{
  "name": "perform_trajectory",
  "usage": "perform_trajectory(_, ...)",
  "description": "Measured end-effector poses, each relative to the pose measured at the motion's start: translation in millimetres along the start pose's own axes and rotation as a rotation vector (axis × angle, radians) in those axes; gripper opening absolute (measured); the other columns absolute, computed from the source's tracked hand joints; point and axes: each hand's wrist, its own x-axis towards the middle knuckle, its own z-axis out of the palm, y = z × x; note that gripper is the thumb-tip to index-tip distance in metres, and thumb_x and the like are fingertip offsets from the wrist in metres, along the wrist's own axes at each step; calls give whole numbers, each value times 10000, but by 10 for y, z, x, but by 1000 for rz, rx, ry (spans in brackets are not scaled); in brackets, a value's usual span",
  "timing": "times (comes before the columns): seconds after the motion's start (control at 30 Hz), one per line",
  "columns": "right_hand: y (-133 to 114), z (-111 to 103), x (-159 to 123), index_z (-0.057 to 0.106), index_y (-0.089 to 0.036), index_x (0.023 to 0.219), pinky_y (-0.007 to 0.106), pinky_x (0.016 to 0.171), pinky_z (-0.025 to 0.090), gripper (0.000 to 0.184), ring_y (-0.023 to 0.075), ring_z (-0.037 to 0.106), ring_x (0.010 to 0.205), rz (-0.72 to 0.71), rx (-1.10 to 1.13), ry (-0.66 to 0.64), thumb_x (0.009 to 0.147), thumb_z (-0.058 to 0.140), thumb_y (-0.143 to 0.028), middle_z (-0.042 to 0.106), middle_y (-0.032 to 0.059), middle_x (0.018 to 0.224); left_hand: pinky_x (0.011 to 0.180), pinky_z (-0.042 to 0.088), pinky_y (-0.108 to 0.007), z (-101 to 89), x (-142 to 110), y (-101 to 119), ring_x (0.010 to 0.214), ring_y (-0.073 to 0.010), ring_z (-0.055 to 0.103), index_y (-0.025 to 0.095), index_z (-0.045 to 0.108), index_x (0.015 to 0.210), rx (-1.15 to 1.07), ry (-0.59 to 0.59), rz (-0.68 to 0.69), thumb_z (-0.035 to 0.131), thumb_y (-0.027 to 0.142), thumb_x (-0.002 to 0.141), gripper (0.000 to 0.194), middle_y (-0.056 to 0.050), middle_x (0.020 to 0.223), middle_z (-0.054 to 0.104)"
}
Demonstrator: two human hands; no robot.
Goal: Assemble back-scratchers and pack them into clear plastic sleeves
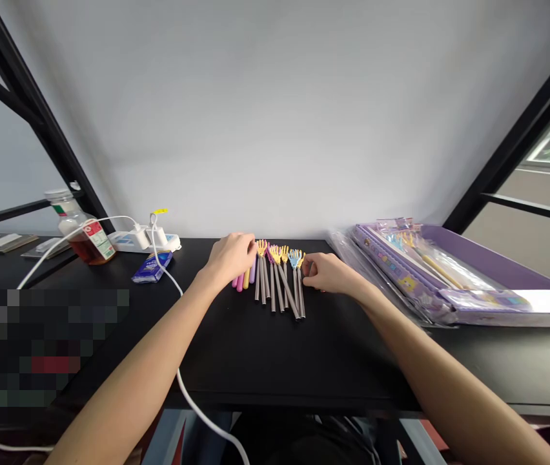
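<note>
Hand-headed rods (277, 278) lie between the hands toward the far edge of the black tabletop (250, 361), bare surface on their near side. Heads point far; long axes run near–far, some slanted. Shafts are gray, heads yellow, blue and magenta. The left hand (232, 255) covers coloured handles (243, 279), grip indeterminable; the right hand (326, 272) curls beside the blue heads, its grip likewise unclear.

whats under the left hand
Lower ends of pink handles, a yellow handle and a purple handle show below the left hand. It covers their upper parts, so those cannot be seen.
</note>
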Motion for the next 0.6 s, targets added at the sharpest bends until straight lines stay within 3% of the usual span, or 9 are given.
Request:
perform_trajectory(0.1, 5, 11, 0, 509, -226, 747, 237, 518, 428, 131, 138, 613, 471, -7, 56, 28, 728, 614, -150, 632, -48, 551, 881, 500, -454, -20, -7, -28, 1178, -359, 579, 205, 632, 1002, 122, -76, -161, 339, 361, 1006, 332, -147, 1179, 672)
perform_trajectory(0.17, -13, 26, -6, 490, -229, 754, 232, 506, 438, 147, 143, 625, 470, -3, 122, 5, 733, 616, -158, 636, -46, 551, 916, 491, -542, -14, -19, -32, 1285, -416, 495, 224, 610, 1151, 136, -199, -316, 335, 363, 1008, 340, -167, 1335, 589)
perform_trajectory(0.23, -32, 46, -10, 477, -231, 748, 231, 500, 440, 170, 148, 633, 474, 14, 144, -39, 712, 622, -148, 637, -45, 550, 898, 504, -537, 1, -25, -38, 1285, -421, 505, 247, 563, 1257, 109, -298, -424, 366, 330, 992, 341, -171, 1389, 545)
perform_trajectory(0.3, -37, 66, -2, 474, -230, 740, 237, 509, 433, 178, 147, 621, 468, 26, 101, -42, 691, 621, -141, 627, -48, 543, 877, 517, -491, 14, -23, -50, 1244, -406, 553, 251, 542, 1288, 93, -335, -445, 403, 291, 966, 353, -175, 1357, 563)
perform_trajectory(0.47, 48, 75, 49, 491, -232, 738, 266, 546, 369, 190, 181, 615, 603, 56, -138, 122, 662, 664, -209, 629, -15, 615, 838, 522, -432, -9, -2, -119, 1160, -371, 630, 241, 569, 1225, 95, -325, -388, 412, 230, 945, 322, -168, 1257, 630)
perform_trajectory(0.6, 123, 55, 64, 527, -234, 771, 277, 545, 337, 201, 207, 602, 677, 100, -217, 133, 642, 679, -258, 645, 16, 699, 764, 533, -376, -70, 20, -255, 1047, -314, 684, 257, 593, 1158, 97, -322, -387, 503, 161, 876, 311, -141, 1253, 642)
